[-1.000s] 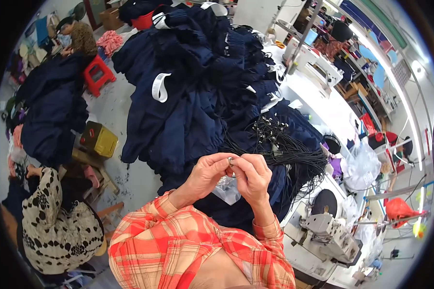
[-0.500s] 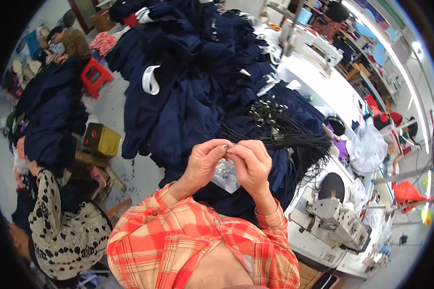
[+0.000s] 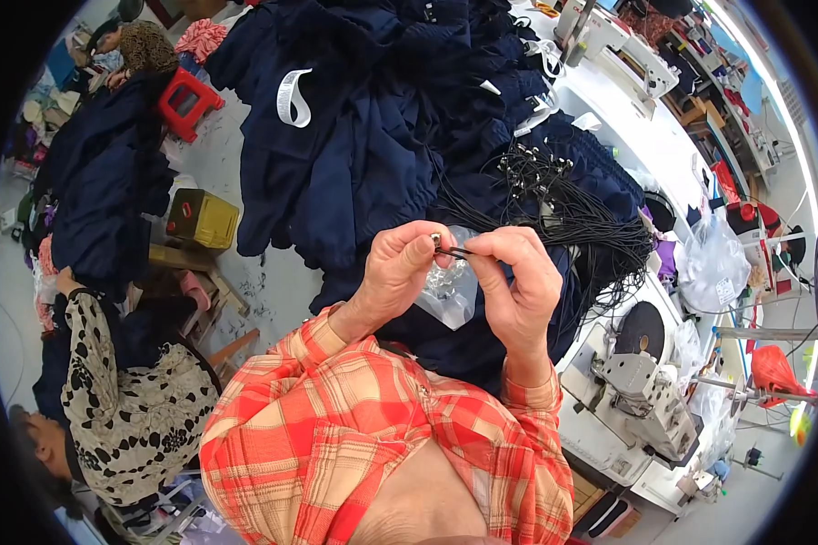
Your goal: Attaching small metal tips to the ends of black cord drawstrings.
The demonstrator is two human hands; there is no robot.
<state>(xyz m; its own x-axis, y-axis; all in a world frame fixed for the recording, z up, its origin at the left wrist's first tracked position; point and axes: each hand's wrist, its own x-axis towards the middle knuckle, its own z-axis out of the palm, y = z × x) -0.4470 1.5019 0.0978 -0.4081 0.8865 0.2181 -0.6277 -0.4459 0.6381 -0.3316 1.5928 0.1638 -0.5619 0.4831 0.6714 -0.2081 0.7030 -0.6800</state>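
Over the dark navy garments [image 3: 354, 173] my two hands meet in front of my chest. My left hand [image 3: 403, 268] pinches a small shiny metal cord fitting [image 3: 437, 242] between thumb and forefinger. Close beside it, the fingers of my right hand [image 3: 521, 286] are closed on a black cord [image 3: 459, 252], whose end reaches to the fitting. Whether the cord passes through the fitting is too small to tell. Below the hands lies a clear plastic bag [image 3: 454, 309] with small shiny pieces in it. A heap of black cords [image 3: 600, 227] with metal ends rests on the garments to the right.
A sewing machine [image 3: 645, 391] stands on the white table at right, near a filled plastic bag [image 3: 713, 263]. At left, a co-worker in a patterned top [image 3: 141, 427] handles navy cloth. A red stool [image 3: 189, 103] and a yellow tin [image 3: 204, 218] stand on the floor.
My hands have moved slightly apart, the right one rightward. The black cord and metal fitting now show between the fingertips. The whole view has shifted a little.
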